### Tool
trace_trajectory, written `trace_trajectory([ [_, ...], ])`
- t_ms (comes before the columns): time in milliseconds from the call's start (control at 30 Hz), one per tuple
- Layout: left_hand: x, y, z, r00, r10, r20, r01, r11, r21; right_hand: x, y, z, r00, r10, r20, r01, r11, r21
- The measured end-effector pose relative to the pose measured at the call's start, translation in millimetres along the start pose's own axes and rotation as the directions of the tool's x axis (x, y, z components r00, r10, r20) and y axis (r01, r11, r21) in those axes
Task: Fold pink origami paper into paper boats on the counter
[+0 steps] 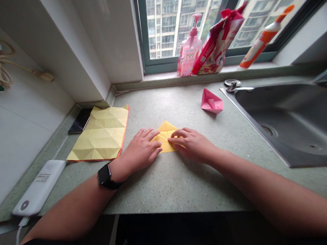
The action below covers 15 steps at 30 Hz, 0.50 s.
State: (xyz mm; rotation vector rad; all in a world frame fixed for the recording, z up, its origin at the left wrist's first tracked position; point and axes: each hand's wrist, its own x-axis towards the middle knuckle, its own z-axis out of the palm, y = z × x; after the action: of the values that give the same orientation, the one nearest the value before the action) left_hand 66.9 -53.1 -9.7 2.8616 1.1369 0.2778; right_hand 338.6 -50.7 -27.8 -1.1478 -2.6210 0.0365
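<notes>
A folded piece of yellow origami paper (166, 127) lies on the countertop between my two hands, its pointed end facing the window. My left hand (143, 147), below a black watch (104, 174), rests on the paper's left side with fingers spread and stretched. On the right side, my right hand (193, 144) has bent fingers and thumb closed on the paper, with fingertips near its middle crease. Both hands cover the side corners of the paper. Farther back to the right stands a folded pink paper piece (211, 102) with upright points.
Creased yellow sheets (100, 131) over orange ones lie at left, partly on a dark phone (79, 121). A white power bank (39, 187) with a cable sits near the front-left edge. A steel sink (295, 123) is at right. Pink pump bottle (189, 51) and red bag (216, 43) stand on the sill.
</notes>
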Motion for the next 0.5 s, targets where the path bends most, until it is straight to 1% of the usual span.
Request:
trace_trajectory([
  [167,-6.5,-6.9,-12.5,0.995,-0.094,0.016,0.093,0.993,0.079,-0.5,3.1,1.5,1.000,0.003,0.003,-0.003,1.000,0.003],
  [267,-10.2,-10.4,-18.9,0.991,-0.129,0.039,0.124,0.987,0.103,-0.3,3.5,1.7,1.000,0.006,0.003,-0.006,1.000,0.006],
  [367,-13.3,-11.8,-25.1,0.988,-0.140,0.060,0.132,0.984,0.119,-0.3,2.6,0.8,1.000,0.004,0.004,-0.004,1.000,0.007],
  [500,-16.5,-15.0,-33.7,0.993,-0.103,0.063,0.093,0.984,0.152,-0.4,1.2,-1.2,1.000,0.002,0.016,-0.002,1.000,0.008],
])
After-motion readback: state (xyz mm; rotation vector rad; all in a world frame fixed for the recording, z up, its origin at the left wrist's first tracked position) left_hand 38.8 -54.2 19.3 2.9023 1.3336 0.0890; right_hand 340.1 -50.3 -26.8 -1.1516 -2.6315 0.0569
